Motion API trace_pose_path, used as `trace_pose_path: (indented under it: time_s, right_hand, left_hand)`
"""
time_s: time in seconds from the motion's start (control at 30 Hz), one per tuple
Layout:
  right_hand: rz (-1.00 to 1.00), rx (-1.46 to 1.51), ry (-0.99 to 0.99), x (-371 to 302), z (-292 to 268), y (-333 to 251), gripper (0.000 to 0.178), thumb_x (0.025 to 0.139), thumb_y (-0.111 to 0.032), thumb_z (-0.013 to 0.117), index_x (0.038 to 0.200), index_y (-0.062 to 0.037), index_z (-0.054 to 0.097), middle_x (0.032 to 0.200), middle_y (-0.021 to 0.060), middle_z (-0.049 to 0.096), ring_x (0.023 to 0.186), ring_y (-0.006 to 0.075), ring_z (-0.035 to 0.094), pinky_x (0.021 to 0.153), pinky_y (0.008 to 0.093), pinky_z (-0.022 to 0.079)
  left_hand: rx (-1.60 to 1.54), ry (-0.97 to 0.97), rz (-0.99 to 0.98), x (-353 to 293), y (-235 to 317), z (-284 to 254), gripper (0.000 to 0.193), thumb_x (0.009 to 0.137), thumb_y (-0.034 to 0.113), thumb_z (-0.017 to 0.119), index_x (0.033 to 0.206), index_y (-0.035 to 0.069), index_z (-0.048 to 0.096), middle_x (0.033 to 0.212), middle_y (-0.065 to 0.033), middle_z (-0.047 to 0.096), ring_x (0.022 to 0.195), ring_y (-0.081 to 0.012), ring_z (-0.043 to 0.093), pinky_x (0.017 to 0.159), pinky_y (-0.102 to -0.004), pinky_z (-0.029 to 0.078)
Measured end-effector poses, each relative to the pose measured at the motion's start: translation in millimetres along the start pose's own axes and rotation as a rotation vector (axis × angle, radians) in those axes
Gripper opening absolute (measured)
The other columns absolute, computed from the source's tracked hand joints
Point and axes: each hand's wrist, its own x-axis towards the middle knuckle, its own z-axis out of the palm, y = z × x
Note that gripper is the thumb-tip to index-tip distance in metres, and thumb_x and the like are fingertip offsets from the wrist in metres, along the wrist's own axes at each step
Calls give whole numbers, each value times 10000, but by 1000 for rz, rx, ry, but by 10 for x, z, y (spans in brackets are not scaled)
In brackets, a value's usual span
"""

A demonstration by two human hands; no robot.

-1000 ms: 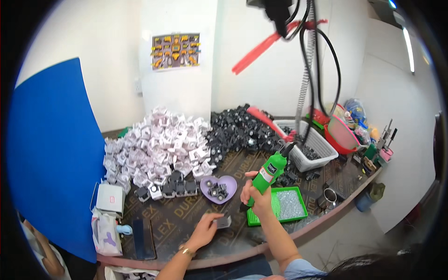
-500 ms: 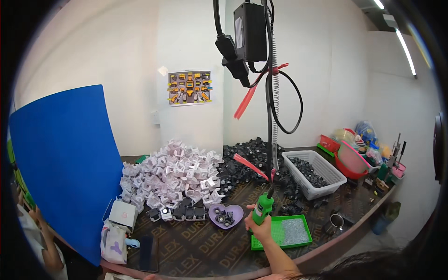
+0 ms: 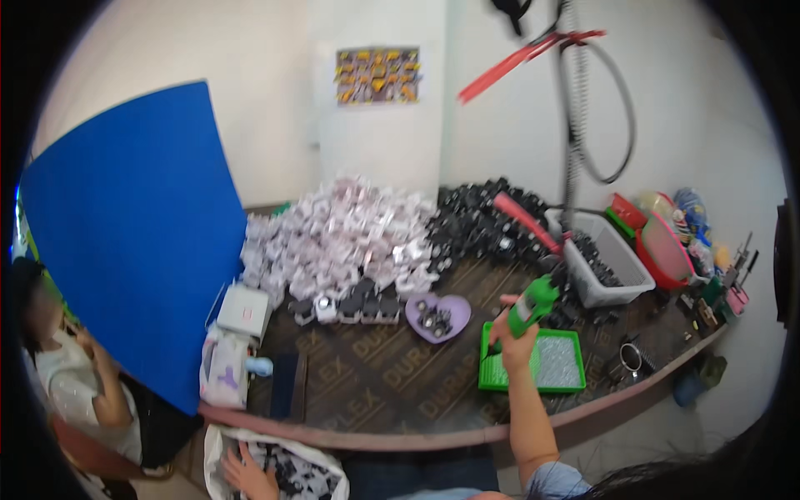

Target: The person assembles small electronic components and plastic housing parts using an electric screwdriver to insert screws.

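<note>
My right hand [image 3: 514, 346] grips a green electric screwdriver [image 3: 532, 304], tip pointing down at the left end of a green tray [image 3: 575, 385] that holds small shiny parts. A purple heart-shaped dish [image 3: 454, 312] with a few dark pieces lies just left of it. Below the table's front edge, my left hand [image 3: 246, 473] reaches into a white bag [image 3: 321, 467] full of black parts. Its grip is hidden among them.
A big blue board [image 3: 133, 233] leans at the left. Heaps of white parts [image 3: 342, 237] and black parts [image 3: 483, 217] fill the back of the table. A white basket [image 3: 612, 275] and metal cup [image 3: 631, 358] stand right. Another person [image 3: 67, 367] sits at far left.
My left hand left the tabletop and dropped into the bag below the edge. The right hand kept the screwdriver over the tray. My head pulled back and up.
</note>
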Motion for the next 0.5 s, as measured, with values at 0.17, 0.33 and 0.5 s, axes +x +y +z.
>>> trace_pose_path:
  time_s: [0.17,0.33,0.5]
  right_hand:
    - [-8,-30,-1,51,0,54,370,804,-30,623,1133,38,467,670,19,491,504,98,484,452,234,400]
    - [-19,-16,20,52,-38,34,377,832,-66,605,1154,42,443,628,28,474,493,110,470,465,243,404]
    - [-81,5,37,70,-117,-6,369,823,-28,577,1158,47,444,620,26,462,489,101,447,452,246,402]
  left_hand:
    - [-361,-201,249,88,-109,215,685,830,441,564,1337,39,342,1348,-223,349,1274,-451,264,1017,-569,216]
    - [-392,-153,312,309,52,-376,236,865,118,544,1075,12,553,1091,-157,573,1021,-274,533,889,-412,398]
    - [-1271,-51,410,463,627,-1247,133,861,41,525,989,9,518,855,-41,517,768,-110,503,672,-242,422]
